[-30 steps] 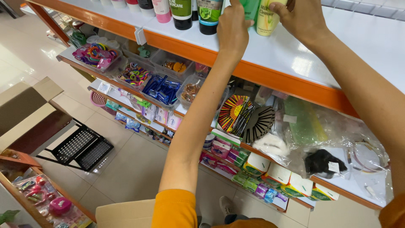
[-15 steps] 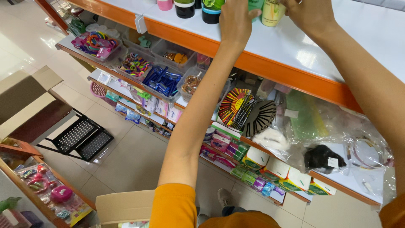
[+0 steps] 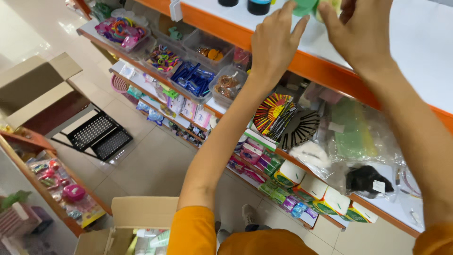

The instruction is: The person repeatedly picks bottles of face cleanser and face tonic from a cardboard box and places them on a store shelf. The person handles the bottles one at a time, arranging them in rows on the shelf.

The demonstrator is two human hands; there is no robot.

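Note:
Both my arms reach up to the white top shelf (image 3: pixel 415 52) with its orange front edge. My left hand (image 3: pixel 273 45) and my right hand (image 3: pixel 361 33) close around a green bottle (image 3: pixel 306 6) at the frame's top edge; only its lower part shows. Two dark bottles (image 3: pixel 258 5) stand on the shelf to the left of it. My sleeves are orange.
Lower shelves hold clear bins of hair ties (image 3: pixel 163 59) and blue items (image 3: pixel 193 80), folding fans (image 3: pixel 276 118), bagged goods (image 3: pixel 354 137) and small boxes (image 3: pixel 292 174). An open cardboard box (image 3: pixel 137 222) sits at my feet. A black folding stool (image 3: pixel 96 137) and another box (image 3: pixel 40 87) stand on the tiled floor at left.
The view has tilted down, so the bottles slid to the frame's top. My hands stay on the green bottle on the top shelf.

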